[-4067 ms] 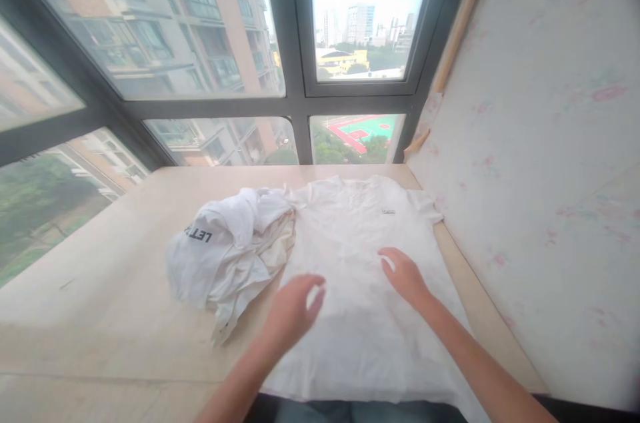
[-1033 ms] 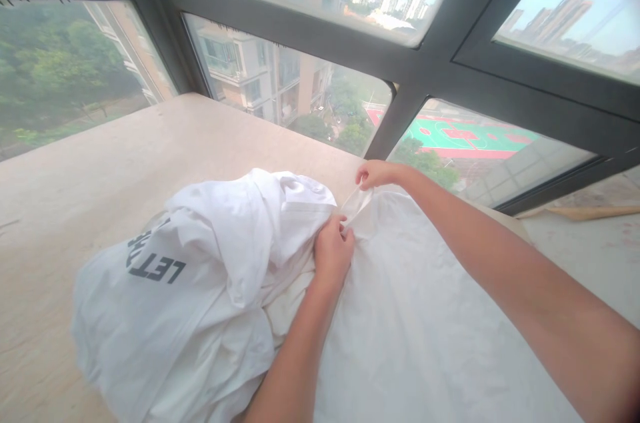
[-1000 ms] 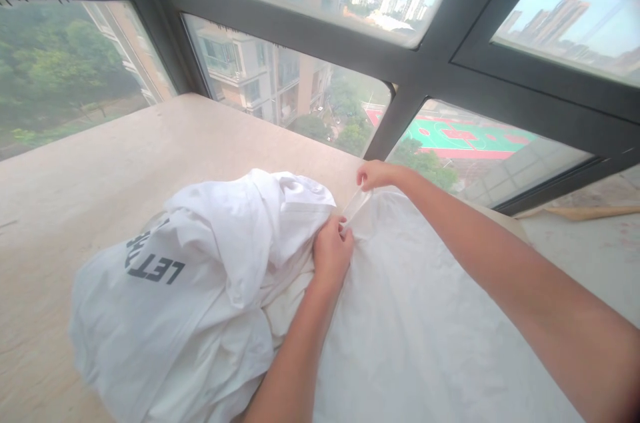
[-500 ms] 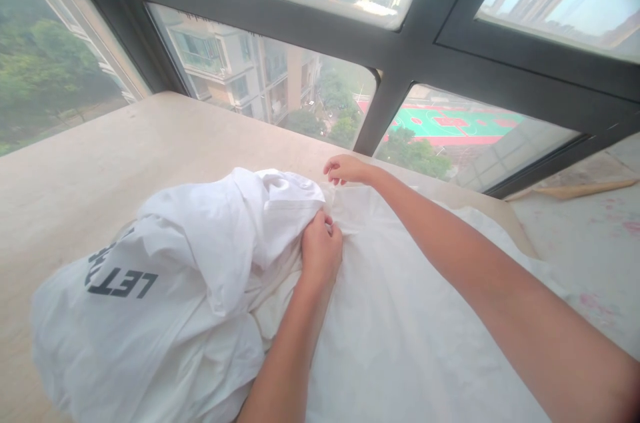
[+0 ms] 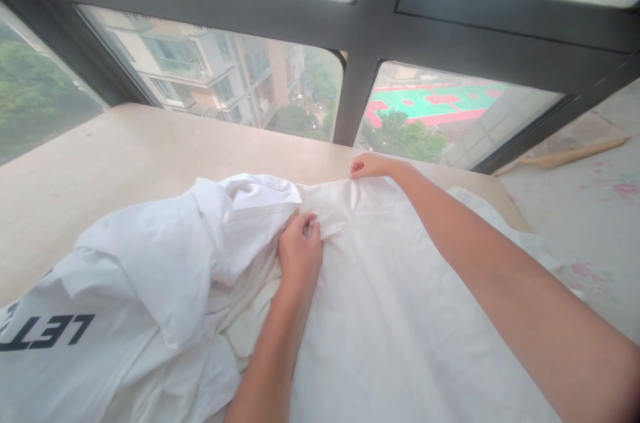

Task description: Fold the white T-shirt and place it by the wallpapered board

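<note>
I have 2 bare hands on 1 white shirt [image 5: 390,290], which lies spread on the pale ledge [image 5: 165,140], creased and running out of view at the near end. My right hand [image 5: 356,168] is at the shirt's far edge, fingers curled in and thumb and forefinger pinching a bit of that edge, with short creases just below them. My left hand [image 5: 301,243] is at the shirt's left side, nearer to me; its thumb and forefinger curve around a small gap, their tips at the cloth, and folds fan out beside them. I cannot tell whether those tips are closed on the fabric. Left of the shirt and right up against it sits 1 crumpled white heap [image 5: 160,250], with the dark letters [image 5: 50,332] "LET" readable, inverted to me, and more print cut off beside them. Cream folds [image 5: 253,320] show between heap and shirt; I cannot count the pieces bunched there. Beyond the shirt, parts of 5 window panes show in a dark frame [image 5: 353,70]. To its right are 1 flower-patterned wall [image 5: 590,210] and 1 tan strip [image 5: 575,155].
</note>
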Action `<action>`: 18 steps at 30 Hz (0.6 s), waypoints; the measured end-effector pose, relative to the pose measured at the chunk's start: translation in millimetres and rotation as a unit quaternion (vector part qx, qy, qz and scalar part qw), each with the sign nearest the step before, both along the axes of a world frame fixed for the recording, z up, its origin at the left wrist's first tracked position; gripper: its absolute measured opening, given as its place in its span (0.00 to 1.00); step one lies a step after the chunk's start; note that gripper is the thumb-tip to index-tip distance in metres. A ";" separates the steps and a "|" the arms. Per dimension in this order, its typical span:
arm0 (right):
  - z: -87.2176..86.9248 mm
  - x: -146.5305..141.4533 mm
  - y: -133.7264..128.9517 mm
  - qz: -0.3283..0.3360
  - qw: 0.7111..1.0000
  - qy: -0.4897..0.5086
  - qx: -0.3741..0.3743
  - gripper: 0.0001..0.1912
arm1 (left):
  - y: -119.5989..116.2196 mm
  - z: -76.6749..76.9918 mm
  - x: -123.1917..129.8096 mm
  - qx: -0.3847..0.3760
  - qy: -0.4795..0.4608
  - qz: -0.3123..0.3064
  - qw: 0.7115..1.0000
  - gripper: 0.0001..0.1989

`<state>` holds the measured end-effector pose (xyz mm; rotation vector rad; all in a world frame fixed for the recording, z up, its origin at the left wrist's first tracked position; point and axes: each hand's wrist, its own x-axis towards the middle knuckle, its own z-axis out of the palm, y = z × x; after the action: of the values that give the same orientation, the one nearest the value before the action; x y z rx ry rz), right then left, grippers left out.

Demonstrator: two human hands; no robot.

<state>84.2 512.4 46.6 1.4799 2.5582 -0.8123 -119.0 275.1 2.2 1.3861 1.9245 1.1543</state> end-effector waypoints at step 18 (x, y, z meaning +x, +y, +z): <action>-25.5 118.4 -22.9 -0.326 0.929 0.058 0.166 0.13 | 97.4 26.0 -11.9 -0.075 0.015 0.058 0.995 0.33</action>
<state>202.6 489.6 21.1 2.5293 2.3628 -0.5279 -130.9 372.6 28.2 1.2338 2.0907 1.0225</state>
